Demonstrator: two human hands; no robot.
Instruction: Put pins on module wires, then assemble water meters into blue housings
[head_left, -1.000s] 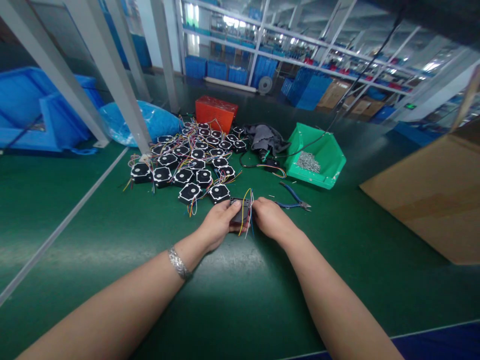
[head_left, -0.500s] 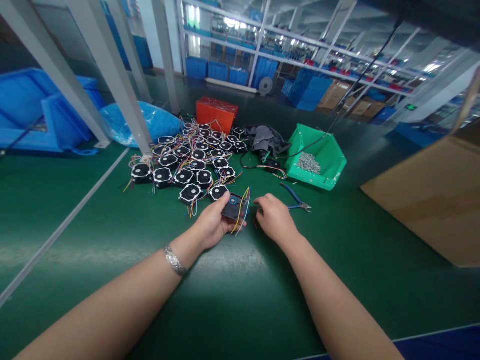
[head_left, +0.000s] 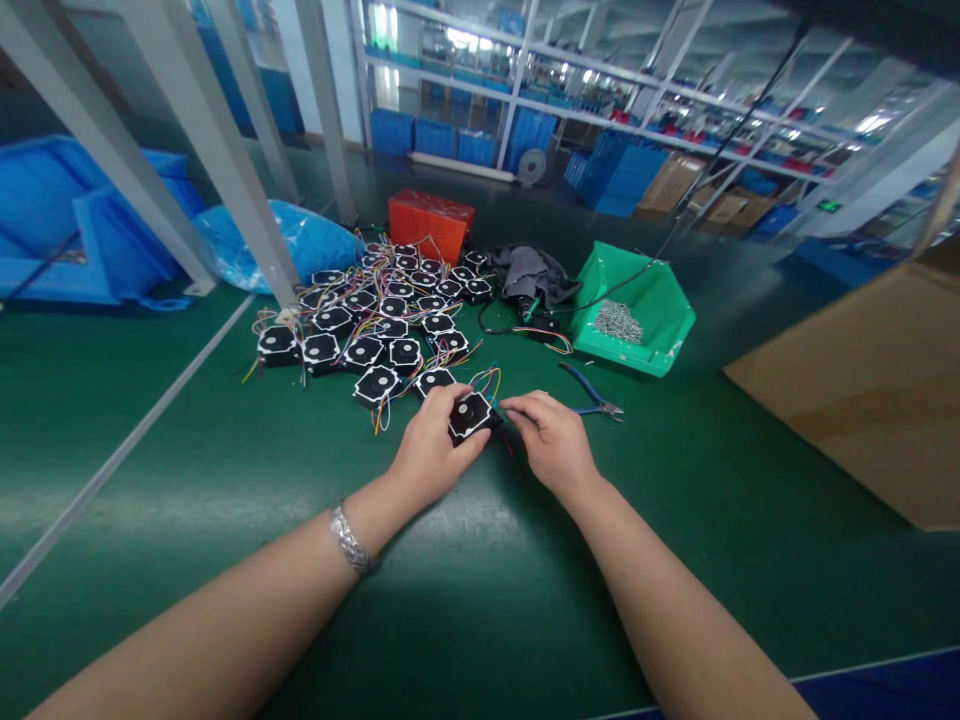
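So you've just flipped the black unit [head_left: 465,416]: half a second ago its dull, dark side with the blue ring faced up, now it's the white-edged face. I'd read that as a better look at this side while you deal with the wires [head_left: 491,378]. It's in the air, nearer you than the green bin [head_left: 666,300] and left of it. Your left hand [head_left: 429,440] has it wrapped around the side, thumb near the front edge. Your right hand [head_left: 559,440] has come back in to the wire edge, fingertips bunched narrow; can't tell if they're closed on a wire.

Shape-wise the unit is a squat block with notched corners and a pale round spot on top, and the wires look thin and bendy, curling in loops. More of the same sit in the pile [head_left: 364,352] left of the bin. Pliers [head_left: 600,406], blue-handled, lie just nearer you than the bin, which is smooth plastic with small shiny metal pieces [head_left: 616,322] inside. Crumpled dark cloth [head_left: 532,275] just left of it.
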